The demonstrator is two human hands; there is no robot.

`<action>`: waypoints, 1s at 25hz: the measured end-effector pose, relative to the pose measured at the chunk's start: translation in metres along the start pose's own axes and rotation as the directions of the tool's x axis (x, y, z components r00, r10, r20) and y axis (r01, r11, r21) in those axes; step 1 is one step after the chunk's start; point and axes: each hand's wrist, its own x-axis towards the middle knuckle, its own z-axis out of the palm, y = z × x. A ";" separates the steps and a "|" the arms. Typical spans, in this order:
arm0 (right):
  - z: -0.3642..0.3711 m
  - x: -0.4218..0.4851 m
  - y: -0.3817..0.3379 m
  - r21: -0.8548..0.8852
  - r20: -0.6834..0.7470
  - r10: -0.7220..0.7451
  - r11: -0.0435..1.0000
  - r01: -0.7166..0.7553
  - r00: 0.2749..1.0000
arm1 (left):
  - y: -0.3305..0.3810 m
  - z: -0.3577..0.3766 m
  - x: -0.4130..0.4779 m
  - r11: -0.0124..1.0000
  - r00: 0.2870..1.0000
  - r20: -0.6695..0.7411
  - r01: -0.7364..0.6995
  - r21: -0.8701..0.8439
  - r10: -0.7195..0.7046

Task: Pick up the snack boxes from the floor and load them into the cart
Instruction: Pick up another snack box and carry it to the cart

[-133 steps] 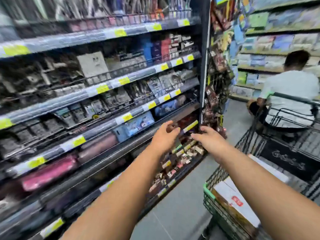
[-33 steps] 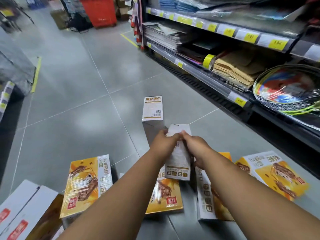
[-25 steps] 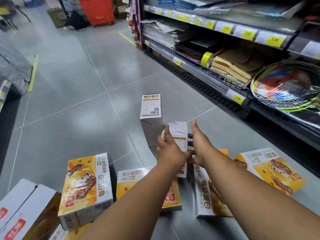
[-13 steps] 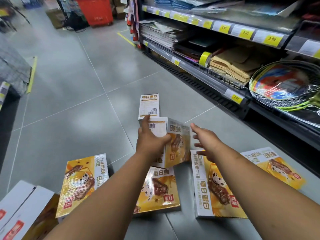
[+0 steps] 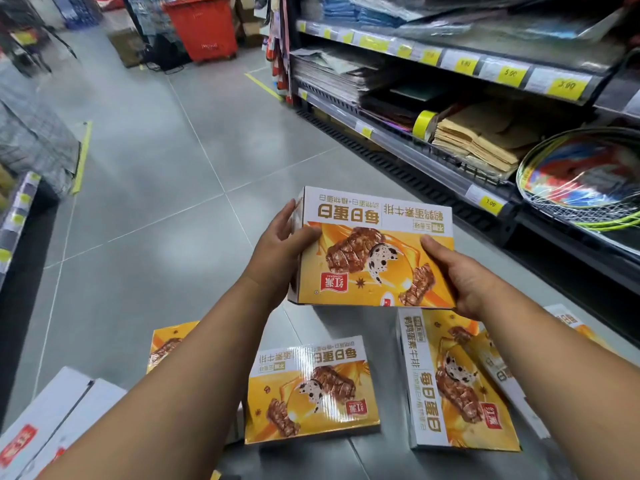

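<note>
You are standing in a shop aisle, the grey tiled floor point(image 5: 145, 188) spread out below your grip and a long shelf point(image 5: 450, 157) of paper goods running along its right side; no cart shows in this view, so you will have to turn to find it before you can load anything. Three more snack boxes lie flat on the floor beneath your arms: one point(image 5: 310, 393) directly under your grip, one point(image 5: 453, 382) under your right forearm, and one point(image 5: 166, 344) partly hidden by your left forearm. The held box point(image 5: 375, 251) is clear of the floor, face up and roughly level, between your two hands. To do this step well, keep it flat and close to your body as you turn, and hold the pressure even on both sides so the glossy wrap does not slide. Your left hand point(image 5: 277, 254) is wrapped round the box's left edge, thumb on the printed face, fingers behind the side. Your right hand point(image 5: 460, 275) clasps the lower right corner, thumb on top and palm under the edge. Both hands are spread only as wide as the box, closed firmly on it.
</note>
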 end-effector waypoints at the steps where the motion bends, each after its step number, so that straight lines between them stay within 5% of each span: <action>1: 0.002 -0.002 -0.003 0.000 -0.008 -0.027 1.000 0.027 1.000 | 0.003 0.000 0.000 1.000 1.000 -0.023 -0.007 0.011 0.007; 7: 0.021 -0.071 -0.102 -0.009 -0.078 -0.098 0.995 0.097 0.992 | 0.098 0.011 -0.017 0.998 0.997 -0.080 -0.008 -0.066 0.003; 17: 0.079 -0.364 -0.384 0.023 -0.234 -0.241 0.967 0.253 0.942 | 0.458 0.064 -0.151 0.997 0.999 -0.007 0.041 -0.071 -0.041; 25: 0.114 -0.608 -0.503 0.070 -0.473 -0.354 0.898 0.435 0.807 | 0.691 0.097 -0.264 0.996 0.956 0.279 -0.079 -0.050 0.089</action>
